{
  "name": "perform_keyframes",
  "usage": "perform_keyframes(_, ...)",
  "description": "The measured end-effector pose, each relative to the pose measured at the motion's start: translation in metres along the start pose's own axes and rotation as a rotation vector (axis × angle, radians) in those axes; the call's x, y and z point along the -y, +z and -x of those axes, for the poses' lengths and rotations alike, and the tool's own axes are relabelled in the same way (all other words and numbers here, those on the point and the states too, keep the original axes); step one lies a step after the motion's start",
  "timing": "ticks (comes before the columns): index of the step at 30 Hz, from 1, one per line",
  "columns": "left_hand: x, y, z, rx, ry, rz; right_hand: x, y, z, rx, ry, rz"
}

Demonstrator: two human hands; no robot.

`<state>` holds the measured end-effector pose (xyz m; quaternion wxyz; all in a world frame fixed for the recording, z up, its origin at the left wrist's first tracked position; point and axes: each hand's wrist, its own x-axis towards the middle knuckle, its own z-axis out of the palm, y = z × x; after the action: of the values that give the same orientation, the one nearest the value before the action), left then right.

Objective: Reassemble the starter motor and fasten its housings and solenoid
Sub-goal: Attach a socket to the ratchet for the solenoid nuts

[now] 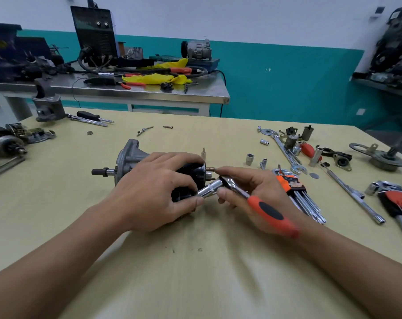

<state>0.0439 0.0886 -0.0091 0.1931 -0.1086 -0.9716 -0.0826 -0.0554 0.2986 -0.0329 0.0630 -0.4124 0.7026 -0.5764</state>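
The starter motor [130,157] lies on its side at the table's middle, grey nose housing and shaft pointing left, black body to the right. My left hand [154,192] grips the black body from above, thumb by the socket. My right hand [253,194] holds a ratchet [264,208] with an orange and black handle. Its chrome socket [206,189] points at the motor's right end. Copper terminal studs [210,169] stick out of that end. Much of the body is hidden under my left hand.
Loose sockets [249,158], a spanner [287,153], hex key sets [303,196] and an extension bar [354,194] lie to the right. A grey housing [49,104] and other motor parts [8,141] sit at the left. A bolt [144,130] lies behind. A steel bench [107,88] stands beyond.
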Motion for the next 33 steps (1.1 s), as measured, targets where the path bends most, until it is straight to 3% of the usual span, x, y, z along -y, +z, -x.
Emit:
perform_keyframes(7,-0.017,0.008,-0.011,-0.058,-0.082,0.043,-0.004,0.008,-0.007,-0.25,0.051,-0.066)
perform_keyframes(10,-0.023,0.006,-0.017,-0.086,-0.133,0.086,-0.005,0.003,-0.007,-0.296,0.071,-0.012)
perform_keyframes(14,-0.037,-0.008,-0.039,-0.112,-0.183,0.218,0.004,-0.009,-0.012,-0.346,0.017,-0.131)
perform_keyframes(18,-0.039,-0.031,-0.067,0.148,-0.158,0.171,0.009,-0.022,-0.009,-0.372,0.025,-0.144)
perform_keyframes(22,-0.014,-0.048,-0.062,0.642,-0.249,-0.137,0.008,-0.033,-0.006,-0.303,0.053,0.044)
perform_keyframes(24,-0.008,-0.041,-0.049,0.732,-0.237,-0.316,0.005,-0.035,-0.005,-0.219,0.039,0.158)
perform_keyframes(30,-0.003,-0.027,-0.037,0.505,-0.127,-0.38,0.002,-0.022,0.002,-0.057,-0.017,0.403)
perform_keyframes(33,-0.003,-0.025,-0.034,0.478,-0.118,-0.366,-0.002,-0.017,0.006,-0.082,-0.057,0.468)
